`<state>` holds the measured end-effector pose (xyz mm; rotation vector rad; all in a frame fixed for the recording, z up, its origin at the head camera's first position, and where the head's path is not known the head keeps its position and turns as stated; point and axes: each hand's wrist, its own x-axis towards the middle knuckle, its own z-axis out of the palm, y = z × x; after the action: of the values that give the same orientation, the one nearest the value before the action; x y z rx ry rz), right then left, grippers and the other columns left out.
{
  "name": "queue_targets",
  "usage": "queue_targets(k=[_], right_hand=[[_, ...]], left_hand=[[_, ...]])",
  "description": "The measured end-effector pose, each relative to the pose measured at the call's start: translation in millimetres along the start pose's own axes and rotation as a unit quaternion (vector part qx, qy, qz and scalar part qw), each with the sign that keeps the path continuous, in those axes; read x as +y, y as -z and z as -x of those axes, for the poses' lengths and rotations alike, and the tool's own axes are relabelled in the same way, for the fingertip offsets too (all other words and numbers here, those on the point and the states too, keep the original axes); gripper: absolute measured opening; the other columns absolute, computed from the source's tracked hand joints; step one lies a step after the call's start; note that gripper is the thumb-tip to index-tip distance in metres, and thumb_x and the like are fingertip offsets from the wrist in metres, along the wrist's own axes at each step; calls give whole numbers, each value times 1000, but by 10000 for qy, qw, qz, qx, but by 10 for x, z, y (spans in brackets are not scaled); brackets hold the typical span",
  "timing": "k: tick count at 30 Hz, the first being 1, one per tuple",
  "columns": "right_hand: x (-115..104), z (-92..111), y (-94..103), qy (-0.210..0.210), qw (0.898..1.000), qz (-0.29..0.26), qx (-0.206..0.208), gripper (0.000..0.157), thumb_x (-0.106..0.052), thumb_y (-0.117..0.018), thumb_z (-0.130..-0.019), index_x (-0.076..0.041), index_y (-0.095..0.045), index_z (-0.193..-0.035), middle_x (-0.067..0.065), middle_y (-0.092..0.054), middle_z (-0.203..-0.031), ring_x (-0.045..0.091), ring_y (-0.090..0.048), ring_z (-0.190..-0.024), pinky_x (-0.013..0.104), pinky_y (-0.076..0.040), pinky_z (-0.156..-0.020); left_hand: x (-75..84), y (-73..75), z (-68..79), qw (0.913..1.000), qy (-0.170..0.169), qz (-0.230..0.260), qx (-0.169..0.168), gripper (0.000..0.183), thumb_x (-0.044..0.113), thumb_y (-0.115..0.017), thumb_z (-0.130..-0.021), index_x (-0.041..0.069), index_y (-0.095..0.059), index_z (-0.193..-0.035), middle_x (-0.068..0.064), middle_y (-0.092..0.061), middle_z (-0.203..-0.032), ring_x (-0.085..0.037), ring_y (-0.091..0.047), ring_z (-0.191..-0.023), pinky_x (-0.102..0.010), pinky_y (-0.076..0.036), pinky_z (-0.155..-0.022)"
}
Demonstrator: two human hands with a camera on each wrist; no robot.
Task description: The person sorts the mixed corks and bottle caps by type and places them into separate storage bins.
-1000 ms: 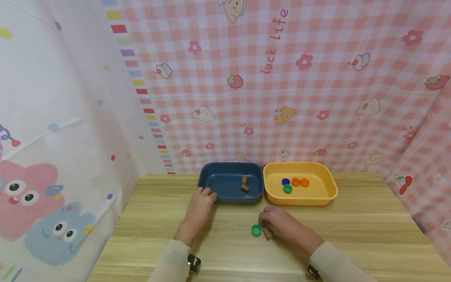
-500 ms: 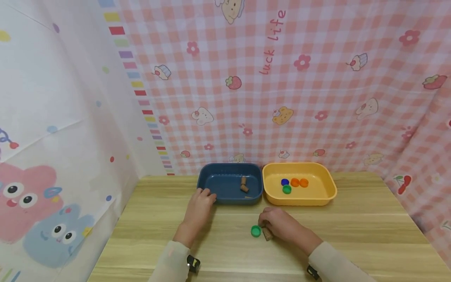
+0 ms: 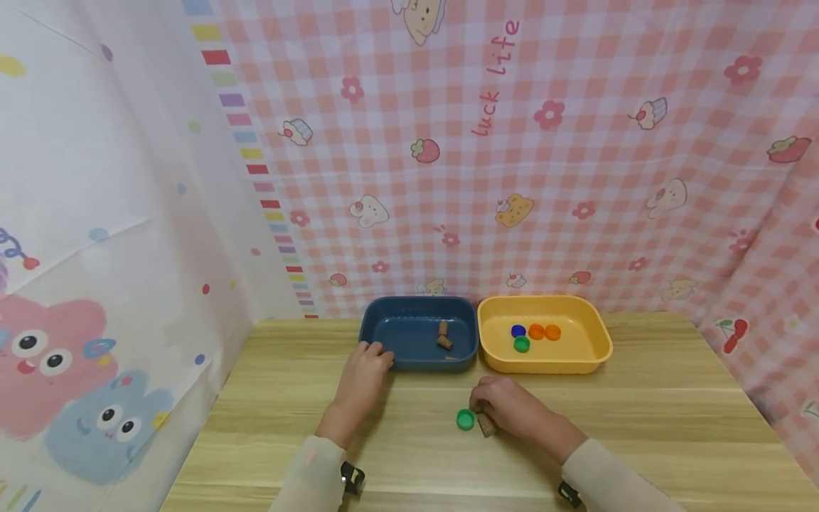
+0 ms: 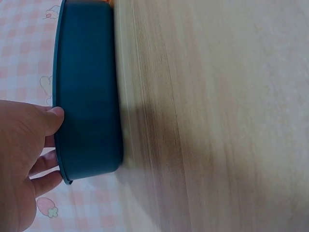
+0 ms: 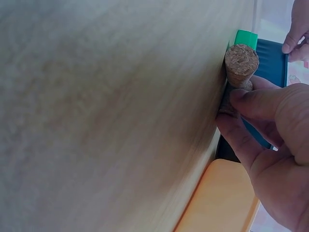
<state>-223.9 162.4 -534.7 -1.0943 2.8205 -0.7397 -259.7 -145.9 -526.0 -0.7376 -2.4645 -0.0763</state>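
My left hand (image 3: 361, 380) grips the near left rim of a dark blue tray (image 4: 87, 92); in the left wrist view the thumb lies at the rim outside, fingers behind it. My right hand (image 3: 512, 409) is low over the table, in front of the trays. In the right wrist view its thumb and fingers pinch a cork stopper (image 5: 231, 104), hidden under the hand in the head view. Another cork (image 5: 242, 60) lies right against it, round end toward the camera. Left of these corks, a green bottle cap (image 3: 465, 419) sits on the table.
Two corks (image 3: 444, 341) and a thin brown piece (image 3: 451, 358) lie inside the blue tray. A yellow tray (image 3: 598, 341) adjoins it on the right, holding a blue cap (image 3: 518, 331), a green cap (image 3: 522, 344) and two orange caps (image 3: 552, 333). A checked cloth hangs behind.
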Motion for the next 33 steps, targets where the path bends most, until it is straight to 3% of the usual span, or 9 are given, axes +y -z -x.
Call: queue_targets(k=[15, 24, 33], right_hand=[[2, 2, 65, 248, 9994, -231, -7, 17, 4, -70, -92, -11, -77, -98, -1, -72, -95, 7, -65, -89, 26, -59, -80], [-115, -58, 311, 16, 9989, -458, 91, 17, -1, -70, -95, -12, -76, -107, -4, -73, -101, 9, -63, -91, 28, -58, -84], [-84, -302, 543, 667, 9932, 432, 853, 22, 4, -78, -86, -13, -76, -101, -1, -73, -99, 16, -70, -92, 30, -60, -82]], left_hand=[[-15, -29, -3, 10000, -21, 10, 2, 6, 5, -77, -87, 11, -79, -88, -6, -66, -80, -24, -51, -71, -34, -45, -67], [-8, -5, -11, 9999, 17, 89, -43, 6, 5, -76, -88, 10, -79, -90, -6, -66, -81, -24, -52, -72, -36, -46, -68], [-9, -21, 1, 10000, 19, 90, -12, 6, 6, -78, -86, 10, -79, -89, -6, -66, -80, -23, -51, -70, -34, -45, -67]])
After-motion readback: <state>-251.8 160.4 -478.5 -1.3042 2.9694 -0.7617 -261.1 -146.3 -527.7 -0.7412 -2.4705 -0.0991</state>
